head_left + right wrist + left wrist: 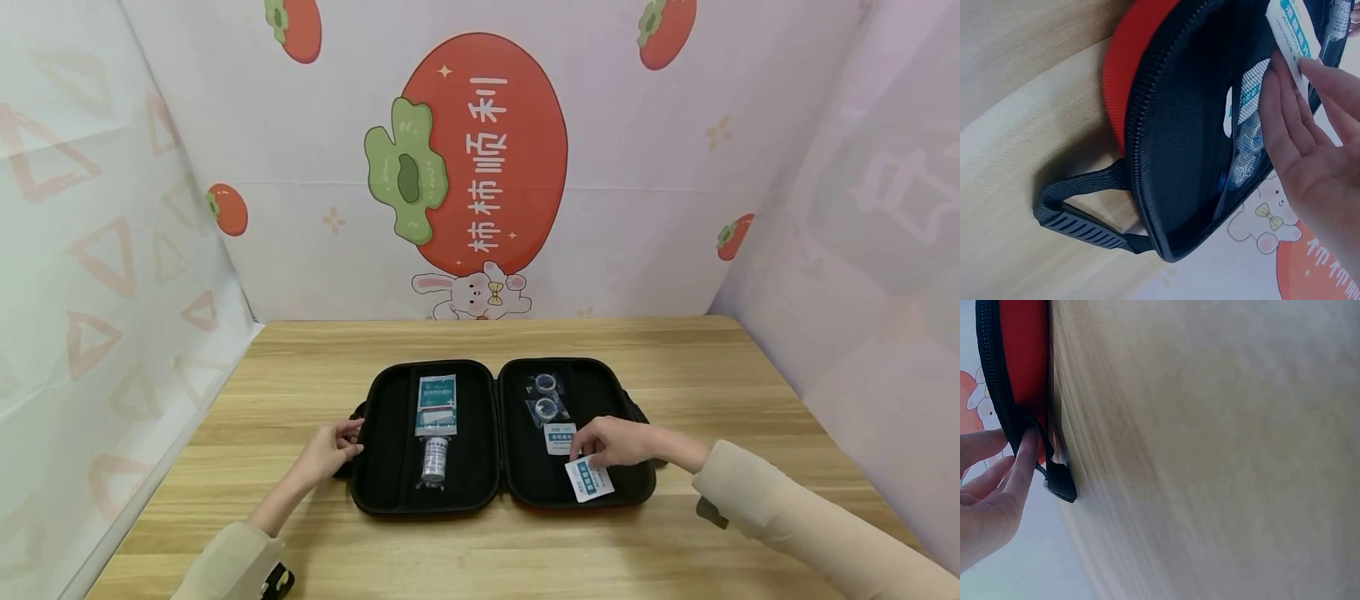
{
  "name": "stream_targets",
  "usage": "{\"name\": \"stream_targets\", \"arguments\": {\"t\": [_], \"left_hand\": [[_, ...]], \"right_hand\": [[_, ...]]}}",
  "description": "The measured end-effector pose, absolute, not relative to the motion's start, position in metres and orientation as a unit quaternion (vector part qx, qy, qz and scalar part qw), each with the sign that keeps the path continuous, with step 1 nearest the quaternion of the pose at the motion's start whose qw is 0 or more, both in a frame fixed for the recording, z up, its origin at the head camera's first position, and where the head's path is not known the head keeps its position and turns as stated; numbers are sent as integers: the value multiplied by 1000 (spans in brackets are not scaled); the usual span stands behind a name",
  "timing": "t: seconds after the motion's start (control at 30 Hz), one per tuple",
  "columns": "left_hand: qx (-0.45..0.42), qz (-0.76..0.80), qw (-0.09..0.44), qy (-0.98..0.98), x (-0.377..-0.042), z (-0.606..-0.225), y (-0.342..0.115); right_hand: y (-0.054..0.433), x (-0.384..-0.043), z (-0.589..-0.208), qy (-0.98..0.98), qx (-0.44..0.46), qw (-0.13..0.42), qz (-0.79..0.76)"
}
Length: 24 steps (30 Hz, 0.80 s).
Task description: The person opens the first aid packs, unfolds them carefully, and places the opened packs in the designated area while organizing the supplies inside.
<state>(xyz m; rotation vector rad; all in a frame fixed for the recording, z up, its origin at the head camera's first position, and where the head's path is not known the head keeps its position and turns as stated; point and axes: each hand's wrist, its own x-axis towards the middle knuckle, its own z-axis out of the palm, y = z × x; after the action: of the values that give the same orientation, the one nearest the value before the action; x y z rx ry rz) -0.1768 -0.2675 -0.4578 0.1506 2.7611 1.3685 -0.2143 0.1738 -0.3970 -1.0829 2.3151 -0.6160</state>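
Observation:
A zippered case (498, 492), black inside and red outside, lies unfolded flat on the table. My right hand (618, 442) pinches a small white-and-teal alcohol pad packet (590, 479) between thumb and fingers, over the case's right half. Beside it a similar packet (558, 438) lies in that half, below two clear-wrapped rolls (546, 409). In the right wrist view, a mesh panel (1254, 81) partly covers the contents. My left hand (330, 450) holds the case's left edge, its fingers at the zip and strap (1041, 434).
A teal-and-white flat packet (437, 405) and a wrapped white roll (434, 460) lie in the case's left half. At the right side, a black carrying handle (1085, 228) juts out over the wooden table (495, 558). A printed cloth (600, 250) stands behind.

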Motion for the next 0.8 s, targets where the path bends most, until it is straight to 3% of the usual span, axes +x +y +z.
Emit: {"name": "stream_targets", "arguments": {"t": [0.43,0.8], "left_hand": [[48,450,33,891,-176,-457,-268],[49,448,34,892,-177,-458,-268]], "right_hand": [[194,-216,-398,865,-347,185,-312],[213,-213,-401,856,-292,190,-382]]}}
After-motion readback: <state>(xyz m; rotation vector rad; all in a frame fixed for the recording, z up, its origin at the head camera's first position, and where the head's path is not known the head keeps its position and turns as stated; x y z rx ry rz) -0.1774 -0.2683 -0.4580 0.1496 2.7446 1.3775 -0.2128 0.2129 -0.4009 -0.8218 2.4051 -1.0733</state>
